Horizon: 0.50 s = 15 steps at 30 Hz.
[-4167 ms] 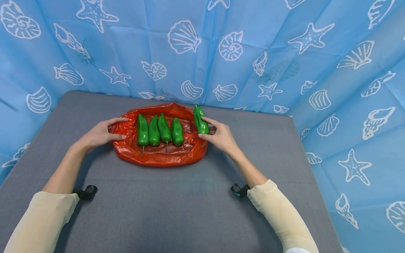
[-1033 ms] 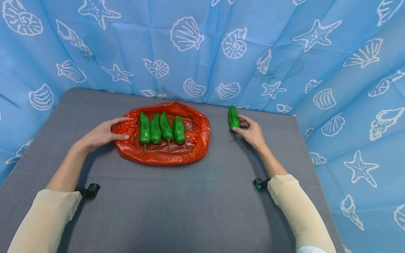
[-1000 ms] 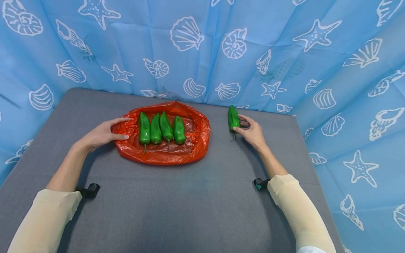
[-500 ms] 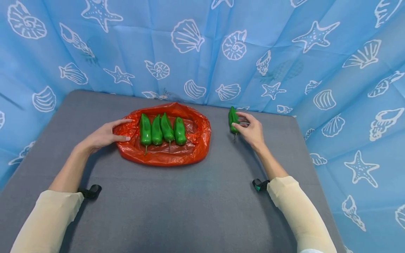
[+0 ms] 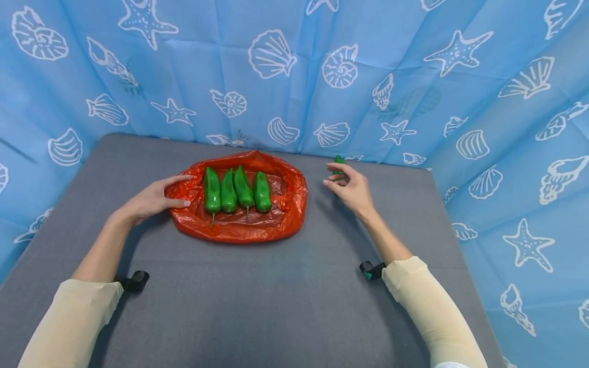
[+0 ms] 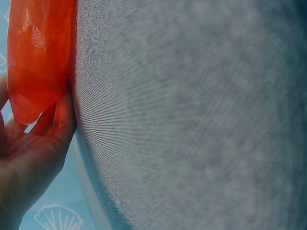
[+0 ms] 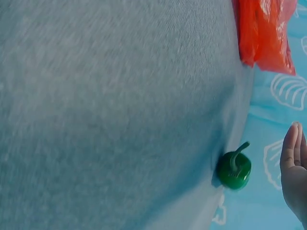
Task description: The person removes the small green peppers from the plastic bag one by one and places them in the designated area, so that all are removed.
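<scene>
In the head view, several green peppers (image 5: 212, 190) lie side by side in a red plastic bag (image 5: 239, 235) with its mouth spread wide. At the bag's left end my left hand (image 5: 149, 198) holds the rim; the left wrist view shows fingers of the left hand (image 6: 36, 148) around the red plastic (image 6: 41, 57). Another green pepper (image 5: 339, 160) lies on the table right of the bag, mostly hidden by my right hand (image 5: 352, 190). In the right wrist view this pepper (image 7: 233, 171) sits stem toward the camera, apart from the raised right hand (image 7: 293, 172), which holds nothing.
A grey cloth-covered table (image 5: 257, 301) stretches in front of the bag. Behind it and along the right side hangs a blue curtain (image 5: 303, 76) with white shells and starfish. The lone pepper lies near the table's back edge.
My right hand carried a pepper from the bag's right end to the table on the right, let go of it, and has lifted slightly leftward. My left hand stays at the bag.
</scene>
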Motion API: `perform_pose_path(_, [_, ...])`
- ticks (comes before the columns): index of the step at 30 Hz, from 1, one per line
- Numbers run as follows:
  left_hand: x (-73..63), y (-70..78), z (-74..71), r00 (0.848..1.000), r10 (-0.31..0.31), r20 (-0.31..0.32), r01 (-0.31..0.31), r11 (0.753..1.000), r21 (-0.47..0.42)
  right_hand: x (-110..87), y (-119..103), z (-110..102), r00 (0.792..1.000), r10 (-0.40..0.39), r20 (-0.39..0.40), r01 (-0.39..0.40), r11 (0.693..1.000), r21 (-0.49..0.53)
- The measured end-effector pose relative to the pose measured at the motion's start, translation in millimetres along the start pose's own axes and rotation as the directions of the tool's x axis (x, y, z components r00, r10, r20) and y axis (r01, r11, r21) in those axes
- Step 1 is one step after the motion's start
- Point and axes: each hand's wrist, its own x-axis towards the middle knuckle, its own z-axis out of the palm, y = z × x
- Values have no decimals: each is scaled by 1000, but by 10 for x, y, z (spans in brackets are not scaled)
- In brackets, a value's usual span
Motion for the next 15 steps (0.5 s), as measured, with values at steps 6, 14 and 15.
perform_pose_path(6, [-7, 21, 3, 1000, 2, -5, -2, 1000, 9, 0, -68, 106, 999, -34, 35, 32, 999, 42])
perform_pose_path(14, [-22, 11, 9, 1000, 4, 2, -4, 1000, -3, -27, -306, 244, 992, -75, 100, 62, 990, 124])
perform_pose_path(15, [-18, 11, 11, 1000, 4, 5, -4, 1000, -5, -40, -364, 250, 991, -81, 106, 66, 989, 134])
